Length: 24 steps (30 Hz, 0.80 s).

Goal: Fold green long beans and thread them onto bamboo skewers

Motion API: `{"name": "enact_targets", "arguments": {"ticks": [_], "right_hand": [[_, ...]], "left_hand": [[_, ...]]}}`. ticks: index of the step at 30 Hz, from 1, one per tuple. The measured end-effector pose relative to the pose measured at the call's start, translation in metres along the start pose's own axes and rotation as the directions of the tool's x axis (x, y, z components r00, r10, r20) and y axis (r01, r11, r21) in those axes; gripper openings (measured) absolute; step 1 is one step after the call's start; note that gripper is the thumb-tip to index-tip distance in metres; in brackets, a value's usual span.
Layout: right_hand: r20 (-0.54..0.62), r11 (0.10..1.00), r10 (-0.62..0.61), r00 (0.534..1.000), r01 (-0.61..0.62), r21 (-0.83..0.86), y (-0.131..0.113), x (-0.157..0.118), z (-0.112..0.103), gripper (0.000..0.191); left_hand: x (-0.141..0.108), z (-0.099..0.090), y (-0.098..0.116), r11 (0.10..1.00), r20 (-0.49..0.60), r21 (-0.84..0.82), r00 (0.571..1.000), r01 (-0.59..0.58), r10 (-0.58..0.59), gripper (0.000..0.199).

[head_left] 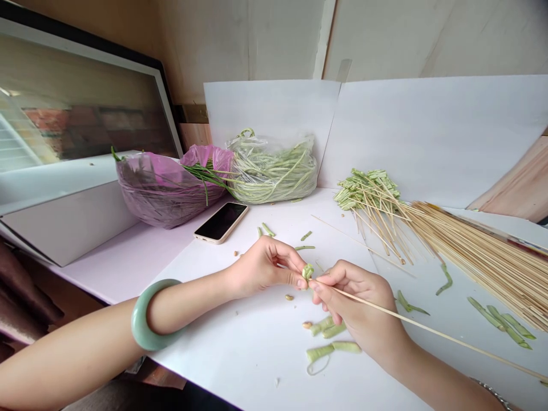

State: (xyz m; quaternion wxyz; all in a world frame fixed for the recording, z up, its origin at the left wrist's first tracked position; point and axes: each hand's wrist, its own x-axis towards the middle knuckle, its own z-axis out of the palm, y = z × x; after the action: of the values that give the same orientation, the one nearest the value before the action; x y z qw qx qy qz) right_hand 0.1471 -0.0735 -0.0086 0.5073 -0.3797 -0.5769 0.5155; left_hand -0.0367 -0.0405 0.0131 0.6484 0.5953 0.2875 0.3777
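Note:
Between thumb and fingers, my left hand [272, 267] pinches a short bundle of green bean pieces [307, 271]. My right hand [359, 299] is closed around a long thin bamboo skewer [411, 321] near its tip, which meets the bean pieces. Whether the tip passes through them I cannot tell. The skewer's far end reaches over my right forearm to the right edge. Cut bean pieces [327, 326] lie on the white table beneath my right hand, with another short bean piece [320, 353] closer to me.
A pile of skewered bean pieces [368, 188] stands at the back right, beside a heap of loose bamboo skewers [483, 257]. A clear bag of long beans [278, 171], a purple bag of greens [166, 191] and a phone [221, 221] are at the back left. Bean scraps [500, 322] lie at right.

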Motion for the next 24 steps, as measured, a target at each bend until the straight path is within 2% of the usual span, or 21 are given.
{"name": "enact_targets", "arguments": {"ticks": [4,8,11,15,24], "right_hand": [[0.011,0.999,-0.001,1.000,0.002,-0.039,-0.009,0.005,-0.003,0.020],[0.035,0.994,-0.105,0.994,0.106,-0.009,-0.015,0.013,-0.013,0.016],[0.008,0.987,-0.149,0.989,0.149,0.067,-0.015,0.017,-0.018,0.023],[0.028,0.980,-0.135,0.991,0.129,0.153,-0.013,0.018,-0.016,0.033],[0.139,0.987,-0.161,0.977,0.156,0.049,-0.002,0.012,-0.017,0.024]], "left_hand": [[0.000,0.001,0.003,1.000,-0.038,-0.024,0.999,-0.011,0.010,0.012],[0.001,0.002,0.008,0.998,-0.140,-0.054,0.990,-0.033,0.025,0.013],[0.002,-0.001,0.008,0.996,-0.194,-0.072,0.981,-0.043,0.028,0.016],[0.004,-0.004,0.006,0.996,-0.176,-0.089,0.984,-0.002,-0.013,0.020],[0.002,-0.002,0.003,0.993,-0.097,-0.074,0.990,0.091,-0.098,0.024]]}}
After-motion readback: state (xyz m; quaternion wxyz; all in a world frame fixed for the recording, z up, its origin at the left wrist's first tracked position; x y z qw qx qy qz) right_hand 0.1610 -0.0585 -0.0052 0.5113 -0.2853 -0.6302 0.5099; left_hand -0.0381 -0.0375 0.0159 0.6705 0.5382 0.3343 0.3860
